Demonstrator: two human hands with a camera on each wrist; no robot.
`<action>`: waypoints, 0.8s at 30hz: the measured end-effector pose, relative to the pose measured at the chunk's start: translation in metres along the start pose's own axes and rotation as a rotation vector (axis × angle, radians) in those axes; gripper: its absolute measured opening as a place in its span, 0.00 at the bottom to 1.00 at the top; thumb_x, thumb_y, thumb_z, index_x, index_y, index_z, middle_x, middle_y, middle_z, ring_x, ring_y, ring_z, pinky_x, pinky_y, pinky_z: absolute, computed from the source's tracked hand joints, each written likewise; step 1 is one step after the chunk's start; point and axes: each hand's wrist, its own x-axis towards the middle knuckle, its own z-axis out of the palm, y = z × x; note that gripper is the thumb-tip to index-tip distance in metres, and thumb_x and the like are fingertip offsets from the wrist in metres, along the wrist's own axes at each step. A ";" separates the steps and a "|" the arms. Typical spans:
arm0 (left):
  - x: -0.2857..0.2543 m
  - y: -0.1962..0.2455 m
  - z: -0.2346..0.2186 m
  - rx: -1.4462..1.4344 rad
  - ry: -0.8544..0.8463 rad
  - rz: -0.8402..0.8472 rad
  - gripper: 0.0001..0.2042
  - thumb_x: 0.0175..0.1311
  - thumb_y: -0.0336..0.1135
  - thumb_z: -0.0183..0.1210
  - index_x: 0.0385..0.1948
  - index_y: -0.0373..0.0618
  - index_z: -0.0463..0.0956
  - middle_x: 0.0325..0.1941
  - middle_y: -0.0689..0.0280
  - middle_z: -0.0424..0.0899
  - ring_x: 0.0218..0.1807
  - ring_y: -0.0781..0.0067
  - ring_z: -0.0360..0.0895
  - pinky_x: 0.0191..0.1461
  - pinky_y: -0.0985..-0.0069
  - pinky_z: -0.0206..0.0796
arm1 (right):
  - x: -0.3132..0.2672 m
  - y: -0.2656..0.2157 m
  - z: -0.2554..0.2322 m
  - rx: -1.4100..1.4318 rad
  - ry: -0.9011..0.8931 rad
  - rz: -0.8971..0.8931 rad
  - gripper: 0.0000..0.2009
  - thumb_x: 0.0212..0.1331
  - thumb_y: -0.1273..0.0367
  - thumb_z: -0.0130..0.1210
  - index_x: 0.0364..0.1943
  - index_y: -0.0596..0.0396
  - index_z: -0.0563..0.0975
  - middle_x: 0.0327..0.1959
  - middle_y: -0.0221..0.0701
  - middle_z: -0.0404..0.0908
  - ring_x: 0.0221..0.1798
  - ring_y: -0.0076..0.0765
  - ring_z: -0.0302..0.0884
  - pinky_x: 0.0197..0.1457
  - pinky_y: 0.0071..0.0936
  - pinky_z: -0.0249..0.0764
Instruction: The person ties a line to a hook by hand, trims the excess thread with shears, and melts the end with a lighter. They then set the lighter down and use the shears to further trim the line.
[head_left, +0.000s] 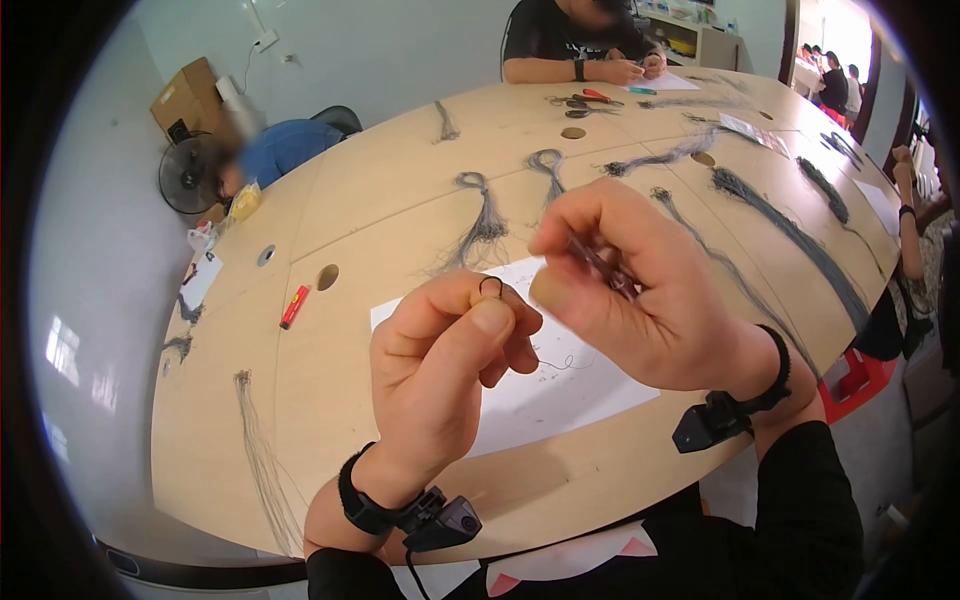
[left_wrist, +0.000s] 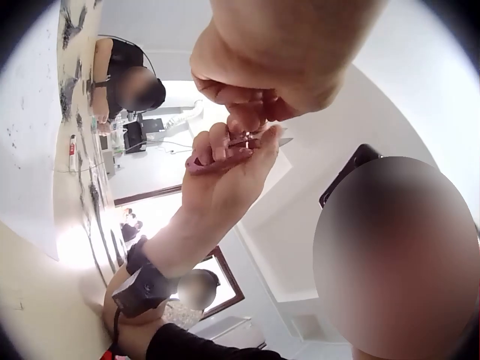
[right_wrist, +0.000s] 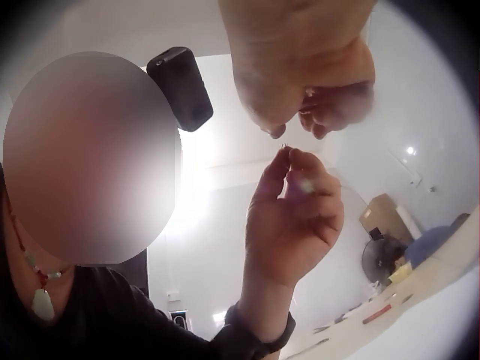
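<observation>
My left hand point(head_left: 430, 350) pinches a small dark fish hook point(head_left: 490, 284) between thumb and forefinger, its bend standing up above the fingertips. A thin dark line point(head_left: 570, 365) curls out below that hand, over a white sheet of paper point(head_left: 540, 420). Close beside it on the right, my right hand point(head_left: 670, 300) holds a small pair of pinkish scissors point(head_left: 605, 270) within its curled fingers. In the left wrist view, their handle point(left_wrist: 217, 163) shows under the fingers and the pointed blades stick out past the thumb. Both hands are raised above the paper.
Looped bundles of grey line point(head_left: 485, 220) lie beyond the paper, with longer bundles point(head_left: 790, 240) to the right. A red tube-shaped item point(head_left: 295, 307) and loose strands point(head_left: 255, 450) lie at left. Across the table sit tools point(head_left: 590, 100) and a person in black point(head_left: 550, 45).
</observation>
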 end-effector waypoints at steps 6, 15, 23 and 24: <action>0.000 0.005 0.000 -0.017 -0.019 0.029 0.06 0.53 0.28 0.46 0.30 0.38 0.69 0.29 0.60 0.74 0.24 0.78 0.70 0.22 0.87 0.56 | 0.002 -0.005 -0.009 -0.165 -0.078 -0.078 0.19 0.48 0.63 0.51 0.43 0.58 0.65 0.23 0.24 0.62 0.24 0.17 0.57 0.26 0.13 0.57; -0.001 0.006 0.001 0.024 0.011 0.085 0.05 0.53 0.28 0.47 0.29 0.38 0.69 0.32 0.60 0.74 0.24 0.79 0.70 0.21 0.88 0.56 | 0.002 -0.001 -0.002 -0.285 -0.081 -0.190 0.20 0.47 0.59 0.51 0.42 0.57 0.66 0.27 0.30 0.70 0.25 0.24 0.64 0.28 0.18 0.62; -0.003 0.004 0.001 0.024 0.031 0.043 0.05 0.53 0.27 0.48 0.29 0.37 0.70 0.31 0.62 0.74 0.22 0.83 0.66 0.22 0.89 0.55 | 0.003 -0.003 0.001 -0.400 -0.065 -0.300 0.13 0.46 0.66 0.52 0.37 0.55 0.68 0.23 0.32 0.68 0.27 0.36 0.64 0.28 0.28 0.62; -0.003 0.003 0.001 0.017 0.047 0.033 0.05 0.53 0.27 0.48 0.29 0.38 0.70 0.30 0.63 0.74 0.22 0.84 0.65 0.22 0.89 0.55 | 0.003 -0.003 0.001 -0.393 -0.061 -0.293 0.13 0.45 0.67 0.52 0.36 0.55 0.69 0.22 0.32 0.68 0.26 0.36 0.64 0.28 0.27 0.62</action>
